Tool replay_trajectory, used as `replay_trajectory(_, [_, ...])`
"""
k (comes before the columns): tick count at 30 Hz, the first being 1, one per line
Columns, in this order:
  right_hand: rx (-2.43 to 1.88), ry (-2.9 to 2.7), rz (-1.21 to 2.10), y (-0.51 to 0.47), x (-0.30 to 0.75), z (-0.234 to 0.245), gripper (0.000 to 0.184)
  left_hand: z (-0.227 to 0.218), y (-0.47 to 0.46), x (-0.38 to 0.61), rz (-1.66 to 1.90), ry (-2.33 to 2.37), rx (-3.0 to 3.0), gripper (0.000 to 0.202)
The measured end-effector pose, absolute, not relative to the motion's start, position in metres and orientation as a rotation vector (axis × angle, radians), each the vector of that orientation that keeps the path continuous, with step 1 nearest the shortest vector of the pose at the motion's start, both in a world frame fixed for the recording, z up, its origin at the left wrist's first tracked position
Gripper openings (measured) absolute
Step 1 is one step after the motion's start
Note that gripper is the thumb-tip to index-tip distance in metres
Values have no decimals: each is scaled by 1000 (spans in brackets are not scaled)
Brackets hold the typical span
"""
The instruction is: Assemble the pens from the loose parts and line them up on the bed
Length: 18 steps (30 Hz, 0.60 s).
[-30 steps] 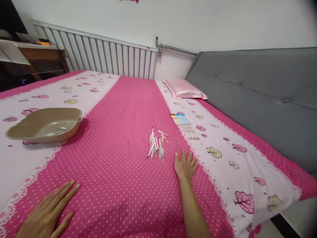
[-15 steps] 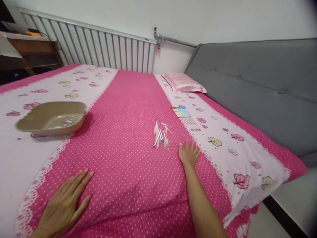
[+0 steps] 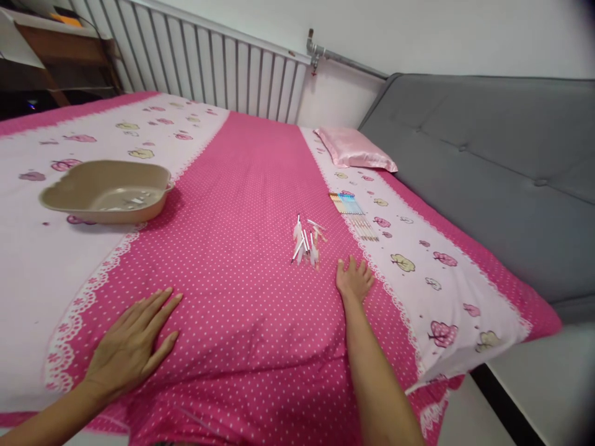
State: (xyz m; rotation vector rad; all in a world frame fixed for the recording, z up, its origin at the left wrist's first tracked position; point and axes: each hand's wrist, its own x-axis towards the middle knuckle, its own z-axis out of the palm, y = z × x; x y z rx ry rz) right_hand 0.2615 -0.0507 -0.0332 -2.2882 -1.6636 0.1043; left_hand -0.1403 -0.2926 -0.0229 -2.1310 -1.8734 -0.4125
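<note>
My left hand [image 3: 134, 339] lies flat on the pink dotted bedsheet [image 3: 232, 279], fingers stretched out, holding nothing. Farther right, my right hand [image 3: 354, 279] rests palm down on the same sheet with its fingers apart. Just beyond it and to its left is a loose heap of slim white pens [image 3: 305, 243] with dark tips, some mixed with pale, clear-looking pieces. A row of blue and tan pens [image 3: 346, 203], with clear barrels toward me, lies side by side past my right fingers. A beige plastic basin [image 3: 109, 207] sits at the left with small pale pieces inside, too small to make out.
A pink satin pillow [image 3: 356, 148] lies at the far right against the grey padded headboard [image 3: 488, 142]. Behind the bed stand a white radiator [image 3: 209, 62] and a pipe with a valve [image 3: 316, 52]. A wooden desk [image 3: 65, 49] is at the far left.
The view has tilted down and shifted slightly, so the basin, pens and bed sit higher in the picture. Both hands stay flat on the sheet.
</note>
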Motion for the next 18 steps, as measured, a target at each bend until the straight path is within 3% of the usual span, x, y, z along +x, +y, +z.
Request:
replay_trajectory(9, [-2323, -1664, 100, -51, 260, -33, 61, 15, -258, -101, -632, -1969, -2134, 53])
replay_trajectory(14, [-2321, -1663, 103, -52, 257, -31, 60, 58, -178, -25, -873, -1769, -2366, 59])
replay_trajectory(18, [-2317, -1646, 128, -50, 255, -29, 59, 53, -107, 36, -916, -1609, -2514, 59])
